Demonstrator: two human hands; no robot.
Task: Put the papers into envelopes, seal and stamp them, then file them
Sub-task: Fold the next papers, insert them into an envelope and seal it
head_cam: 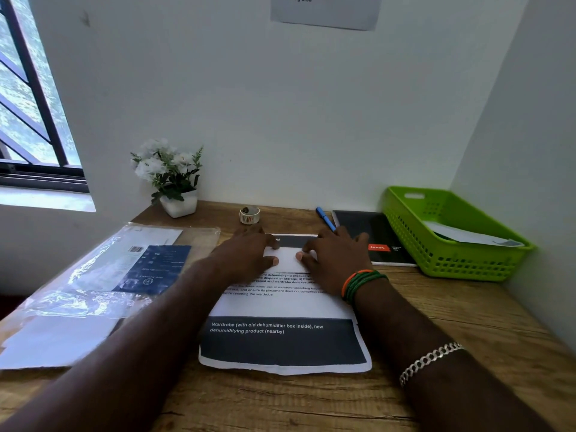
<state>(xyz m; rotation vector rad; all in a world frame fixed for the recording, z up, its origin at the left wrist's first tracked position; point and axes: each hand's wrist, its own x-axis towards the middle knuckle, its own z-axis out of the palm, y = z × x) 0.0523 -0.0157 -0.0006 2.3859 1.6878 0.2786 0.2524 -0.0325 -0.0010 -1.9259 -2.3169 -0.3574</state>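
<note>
White printed paper (282, 307) lying mid-worktop (467, 322), being folded: left hand (249, 254) and right hand (336, 260) pressing its far edge down, fingers flat, gripping nothing. Envelopes (78, 291) waiting at nine o'clock; stuffing, sealing, stamping pending. Green basket (436, 260) at two o'clock, seemingly holding one filed already.

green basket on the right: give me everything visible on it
The green basket is a lime, rectangular tray that looks like plastic, with perforated side walls and a slot handle cut into its far end. It sits upright on the wooden desk at the right rear, in the corner by the walls. Its near-left side lies beside the black notebook; whether they touch is unclear. Inside lies a white envelope or paper, tilted. Neither hand touches it.
</note>
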